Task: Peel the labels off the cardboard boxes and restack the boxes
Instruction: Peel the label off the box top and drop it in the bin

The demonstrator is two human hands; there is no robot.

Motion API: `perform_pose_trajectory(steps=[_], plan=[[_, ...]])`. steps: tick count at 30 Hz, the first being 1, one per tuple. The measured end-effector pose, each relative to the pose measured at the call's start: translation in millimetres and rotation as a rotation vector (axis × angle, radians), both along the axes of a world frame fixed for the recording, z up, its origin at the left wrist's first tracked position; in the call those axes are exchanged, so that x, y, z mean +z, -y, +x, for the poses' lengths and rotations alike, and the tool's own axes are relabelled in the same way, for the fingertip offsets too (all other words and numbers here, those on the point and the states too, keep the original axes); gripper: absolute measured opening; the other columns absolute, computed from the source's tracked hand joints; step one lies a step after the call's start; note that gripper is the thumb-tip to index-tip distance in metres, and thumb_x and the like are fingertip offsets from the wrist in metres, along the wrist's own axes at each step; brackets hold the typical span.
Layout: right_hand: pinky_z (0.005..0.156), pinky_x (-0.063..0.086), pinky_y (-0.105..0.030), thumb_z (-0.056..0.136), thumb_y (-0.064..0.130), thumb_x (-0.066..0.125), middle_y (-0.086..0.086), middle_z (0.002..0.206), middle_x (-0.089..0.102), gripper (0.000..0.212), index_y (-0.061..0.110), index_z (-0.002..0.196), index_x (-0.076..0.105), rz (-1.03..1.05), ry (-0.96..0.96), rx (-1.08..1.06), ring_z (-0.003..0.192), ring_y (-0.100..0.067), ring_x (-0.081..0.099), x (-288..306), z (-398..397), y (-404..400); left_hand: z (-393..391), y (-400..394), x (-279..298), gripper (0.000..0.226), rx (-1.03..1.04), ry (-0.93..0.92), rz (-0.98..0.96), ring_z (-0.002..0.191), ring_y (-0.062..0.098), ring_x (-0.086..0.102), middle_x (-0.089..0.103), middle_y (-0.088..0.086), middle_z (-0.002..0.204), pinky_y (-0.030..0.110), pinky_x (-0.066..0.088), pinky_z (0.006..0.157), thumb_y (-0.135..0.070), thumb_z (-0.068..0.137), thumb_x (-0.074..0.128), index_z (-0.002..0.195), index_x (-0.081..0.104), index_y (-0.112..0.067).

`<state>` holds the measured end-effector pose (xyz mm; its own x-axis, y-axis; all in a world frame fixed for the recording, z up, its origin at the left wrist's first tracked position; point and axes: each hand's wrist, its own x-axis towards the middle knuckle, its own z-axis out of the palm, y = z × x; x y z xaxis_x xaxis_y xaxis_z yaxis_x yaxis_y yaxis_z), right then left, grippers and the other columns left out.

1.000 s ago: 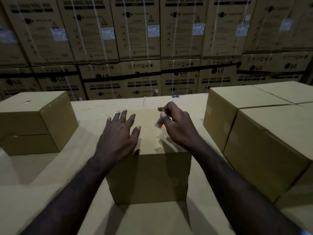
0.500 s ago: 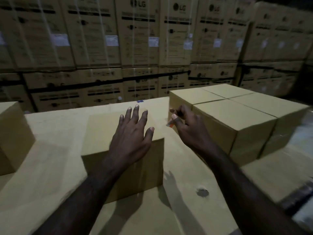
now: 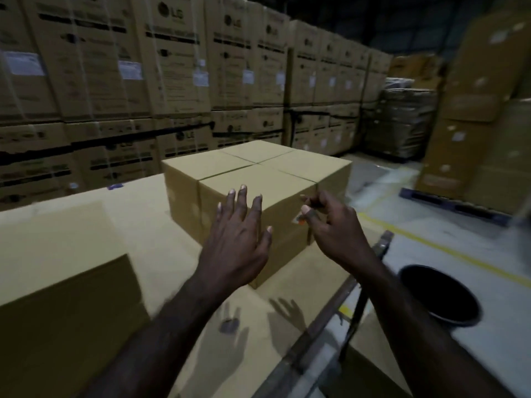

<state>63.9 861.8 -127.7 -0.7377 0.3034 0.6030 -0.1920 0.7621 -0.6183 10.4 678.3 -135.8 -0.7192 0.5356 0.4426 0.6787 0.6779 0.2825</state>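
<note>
My right hand (image 3: 333,225) pinches a small peeled label (image 3: 298,220), white with an orange end, between thumb and fingers. It hovers in front of a block of several plain cardboard boxes (image 3: 255,182) standing together on the cardboard work surface (image 3: 149,225). My left hand (image 3: 240,234) floats in the air with fingers spread, holding nothing, before the nearest box of that block. The single box (image 3: 60,271) I was working on lies at the lower left, apart from both hands.
A black bin (image 3: 439,297) stands on the floor at the lower right, past the surface's metal edge (image 3: 330,317). Tall stacks of printed appliance cartons (image 3: 172,81) fill the background. A yellow floor line (image 3: 448,248) runs toward a pallet at the right.
My view has swung right. Both hands left the single box and moved right, the right one still pinching the label. The bin and floor came into sight.
</note>
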Motion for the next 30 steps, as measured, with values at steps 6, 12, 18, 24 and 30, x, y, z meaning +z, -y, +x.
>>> perform_pose_trajectory(steps=[6, 12, 18, 24, 30], plan=[[0.083, 0.050, -0.035, 0.092, 0.017, 0.060, 0.003, 0.090, 0.072, 0.008, 0.015, 0.085, 0.057, -0.001, 0.008, -0.120, 0.102, -0.014, 0.065, -14.3, 37.5, -125.9, 20.7, -135.1, -11.1, 0.067, -0.116, 0.008, -0.005, 0.148, 0.017, -0.016, -0.013, 0.003, 0.162, 0.039, -0.004, 0.121, -0.047, 0.100, 0.032, 0.155, 0.003, -0.023], [0.089, 0.050, -0.033, 0.088, 0.012, 0.064, 0.001, 0.102, 0.072, 0.004, 0.016, 0.086, 0.061, -0.058, 0.063, -0.208, 0.108, -0.013, 0.064, -27.3, 73.7, -243.5, 41.2, -262.6, -22.3, 0.063, -0.205, 0.021, -0.009, 0.148, 0.019, -0.013, -0.011, 0.004, 0.162, 0.038, -0.003, 0.121, -0.039, 0.101, 0.033, 0.156, 0.006, -0.021], [0.078, 0.039, -0.011, 0.085, -0.004, 0.049, 0.013, 0.094, 0.063, 0.026, 0.019, 0.086, 0.060, -0.148, 0.166, -0.318, 0.096, 0.005, 0.057, -45.5, 109.0, -326.9, 57.6, -361.5, -40.5, 0.059, -0.321, 0.039, -0.054, 0.148, 0.022, -0.012, -0.010, 0.006, 0.162, 0.039, -0.004, 0.120, -0.028, 0.103, 0.032, 0.155, 0.007, -0.019], [0.089, 0.048, -0.031, 0.083, -0.008, 0.043, 0.000, 0.103, 0.072, 0.036, 0.021, 0.089, 0.064, -0.140, 0.250, -0.458, 0.106, -0.019, 0.063, -81.8, 119.1, -388.6, 56.8, -431.7, -61.0, 0.062, -0.423, 0.065, -0.135, 0.148, 0.024, -0.012, -0.010, 0.008, 0.162, 0.041, -0.001, 0.121, -0.017, 0.100, 0.033, 0.155, 0.006, -0.018], [0.094, 0.049, -0.032, 0.081, -0.009, 0.049, -0.005, 0.104, 0.074, 0.036, 0.015, 0.087, 0.075, -0.139, 0.340, -0.596, 0.105, -0.021, 0.066, -110.9, 106.6, -446.9, 33.9, -500.0, -89.7, 0.067, -0.504, 0.057, -0.170, 0.149, 0.028, -0.006, -0.005, 0.012, 0.162, 0.042, 0.001, 0.121, -0.014, 0.093, 0.039, 0.154, 0.011, -0.015]])
